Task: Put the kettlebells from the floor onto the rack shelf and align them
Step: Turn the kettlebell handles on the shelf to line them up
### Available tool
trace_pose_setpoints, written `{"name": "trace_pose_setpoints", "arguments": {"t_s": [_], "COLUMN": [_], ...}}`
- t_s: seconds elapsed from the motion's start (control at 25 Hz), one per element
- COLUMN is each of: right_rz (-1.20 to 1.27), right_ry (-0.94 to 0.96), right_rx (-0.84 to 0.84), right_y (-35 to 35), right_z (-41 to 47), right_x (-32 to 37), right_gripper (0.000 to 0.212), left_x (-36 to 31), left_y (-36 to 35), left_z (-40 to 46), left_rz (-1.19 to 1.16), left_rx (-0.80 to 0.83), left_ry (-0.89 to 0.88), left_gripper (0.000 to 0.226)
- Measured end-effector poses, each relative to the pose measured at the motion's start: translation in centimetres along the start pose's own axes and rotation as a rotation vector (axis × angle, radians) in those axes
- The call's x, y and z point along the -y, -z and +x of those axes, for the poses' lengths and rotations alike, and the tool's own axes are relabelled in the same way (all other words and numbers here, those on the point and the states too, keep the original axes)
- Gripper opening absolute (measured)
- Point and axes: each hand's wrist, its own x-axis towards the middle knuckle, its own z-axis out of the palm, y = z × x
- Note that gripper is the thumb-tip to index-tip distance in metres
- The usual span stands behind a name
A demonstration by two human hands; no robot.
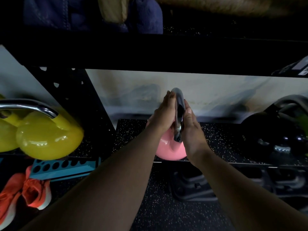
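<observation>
A pink kettlebell (168,149) with a chrome handle (178,112) stands on the speckled black rack shelf (221,142), near its front edge. My left hand (164,114) presses against the handle's left side. My right hand (191,125) presses its right side, so the handle is clamped between both palms. Two yellow kettlebells (48,139) with chrome handles sit on the shelf section at the left. Black kettlebells (276,130) stand on the shelf at the right.
A black upper shelf beam (150,52) runs overhead, with blue fabric (93,14) on top. A perforated black upright (80,97) divides the shelf sections. Below left lie a teal holed block (63,167) and orange shoes (28,189). Dark weights (196,185) rest on the speckled floor under the shelf.
</observation>
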Motion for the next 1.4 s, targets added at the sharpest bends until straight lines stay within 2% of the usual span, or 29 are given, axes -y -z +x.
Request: {"name": "trace_pose_setpoints", "arguments": {"t_s": [0.2,0.4,0.52,0.68,0.8,0.92,1.04,1.2,1.4], "right_rz": [-0.028,-0.251,-0.415,-0.803,-0.956,-1.096,-1.173,-1.137,-1.047], "right_ry": [-0.005,0.008,-0.003,0.184,0.312,0.411,0.486,0.491,0.562], "right_rx": [0.018,0.079,-0.022,-0.164,-0.144,-0.135,-0.073,0.007,0.119], "right_y": [0.1,1.8,4.1,5.9,5.1,4.1,1.9,-4.2,-17.1], "right_z": [-0.2,0.1,-0.6,-2.6,-4.0,-5.6,-6.7,-6.8,-7.1], "right_x": [0.1,1.8,2.9,3.8,4.8,5.5,6.4,6.7,6.1], "right_gripper": [0.047,0.042,0.033,0.020,0.020,0.025,0.029,0.031,0.027], "left_x": [-0.5,-1.5,-1.0,-1.3,-1.4,-1.6,-1.7,0.1,3.6], "left_y": [0.5,2.7,4.9,7.1,8.3,9.9,13.1,18.8,29.3], "left_z": [-0.5,-2.6,-4.5,-6.7,-8.8,-11.2,-13.0,-14.5,-16.7], "left_rz": [0.084,0.307,0.489,0.790,0.975,1.113,1.204,1.259,1.297], "left_rx": [0.026,0.033,0.069,0.029,-0.001,0.041,0.005,-0.105,-0.222], "left_ry": [-0.053,-0.157,-0.213,-0.250,-0.331,-0.361,-0.430,-0.457,-0.455], "left_gripper": [0.076,0.062,0.056,0.046,0.036,0.035,0.036,0.033,0.031]}}
